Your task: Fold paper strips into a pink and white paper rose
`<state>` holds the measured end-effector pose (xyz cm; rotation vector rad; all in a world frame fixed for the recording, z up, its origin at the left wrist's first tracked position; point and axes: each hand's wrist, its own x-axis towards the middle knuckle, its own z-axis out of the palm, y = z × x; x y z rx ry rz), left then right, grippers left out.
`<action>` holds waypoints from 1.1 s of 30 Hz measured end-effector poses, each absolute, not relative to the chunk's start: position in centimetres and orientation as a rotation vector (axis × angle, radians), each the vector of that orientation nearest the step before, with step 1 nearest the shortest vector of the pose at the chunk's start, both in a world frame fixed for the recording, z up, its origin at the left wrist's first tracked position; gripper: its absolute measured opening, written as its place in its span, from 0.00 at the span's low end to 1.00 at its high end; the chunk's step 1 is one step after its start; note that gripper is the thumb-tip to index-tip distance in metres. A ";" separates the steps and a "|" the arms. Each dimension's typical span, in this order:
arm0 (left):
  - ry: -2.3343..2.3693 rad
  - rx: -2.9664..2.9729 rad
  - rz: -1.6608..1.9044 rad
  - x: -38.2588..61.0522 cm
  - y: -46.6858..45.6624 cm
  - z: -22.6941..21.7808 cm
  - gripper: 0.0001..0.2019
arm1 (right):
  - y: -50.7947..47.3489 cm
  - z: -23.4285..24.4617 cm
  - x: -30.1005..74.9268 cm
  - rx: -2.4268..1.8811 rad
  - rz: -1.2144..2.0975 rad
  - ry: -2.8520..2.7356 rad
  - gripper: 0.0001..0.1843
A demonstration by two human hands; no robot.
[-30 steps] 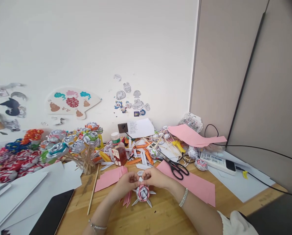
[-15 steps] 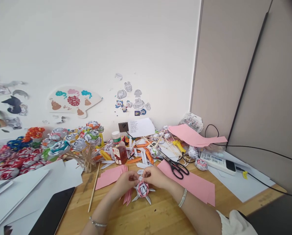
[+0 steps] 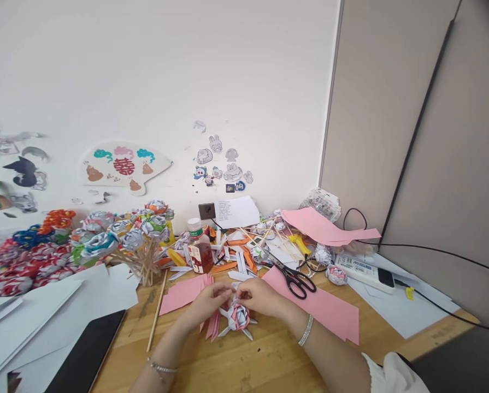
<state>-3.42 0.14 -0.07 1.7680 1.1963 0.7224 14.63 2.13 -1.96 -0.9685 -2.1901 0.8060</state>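
Observation:
A folded paper flower, pink in the middle with white pointed petals, rests on the wooden desk in front of me. My left hand and my right hand meet just above it, fingers pinched on its upper petals. Folded pink paper strips lie under my left hand. A pink sheet sits to the left, another pink sheet to the right. Each wrist wears a bracelet.
Black scissors lie behind my right hand. A glue bottle, paper roses on sticks, a wooden stick, white sheets, a dark tablet and a white device with cables crowd the desk.
Both hands stay pinched on the flower, shifting slightly as they work its petals. The camera has drifted a little, nothing else has moved.

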 end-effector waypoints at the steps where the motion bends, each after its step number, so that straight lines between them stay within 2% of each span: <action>1: 1.178 1.672 0.722 -3.5 0.1 -0.1 0.21 | 2.1 -1.9 14.6 -0.957 0.790 -2.184 0.05; 5: 1.111 1.436 0.660 -3.8 0.1 -0.5 0.23 | 2.1 -1.8 14.4 -0.920 0.791 -2.122 0.06; 16: 1.097 1.607 0.780 -4.2 1.7 -2.2 0.23 | 2.5 -1.3 15.2 -0.570 0.754 -2.250 0.08; 23: 1.057 1.651 0.781 -4.1 1.7 -2.0 0.22 | 2.8 -1.9 15.4 -0.498 0.836 -2.240 0.20; 33: 0.949 1.645 0.768 -3.8 1.0 -1.2 0.21 | 2.9 -2.1 15.2 -0.357 0.904 -2.117 0.15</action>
